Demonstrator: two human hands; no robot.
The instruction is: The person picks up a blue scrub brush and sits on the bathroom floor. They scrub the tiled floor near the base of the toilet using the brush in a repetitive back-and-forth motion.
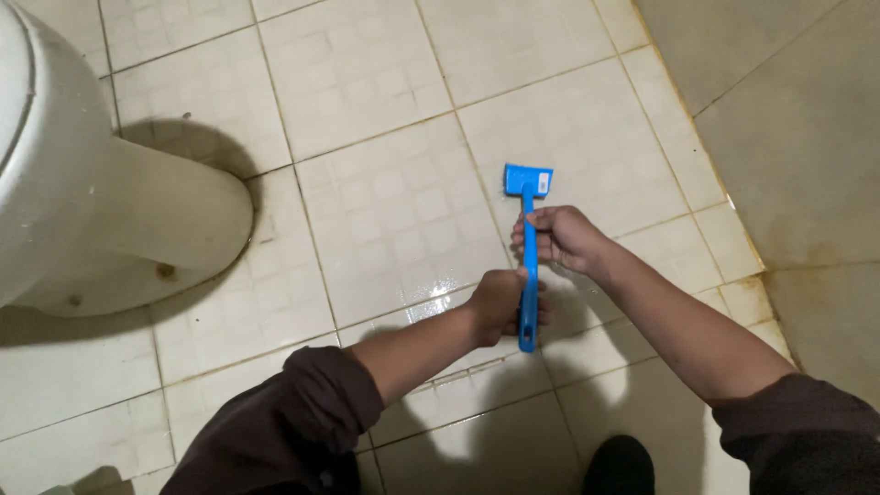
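A white toilet base (137,229) stands well to the left of the fingers, with bare tiled floor (385,192) between; the floor gleams wet just under the hands. A tiled wall (797,137) rises to the right of them, and a dark shoe (619,466) shows below. Nothing lies between the hands and the floor ahead. The right hand (561,238) has its fingers curled tight around the upper handle of a blue scrub brush (528,257); the left hand (502,304) grips the lower handle, fingers wrapped shut. The brush head sits on the tiles just beyond the right fingers, while the handle's end pokes out below the left fingers.
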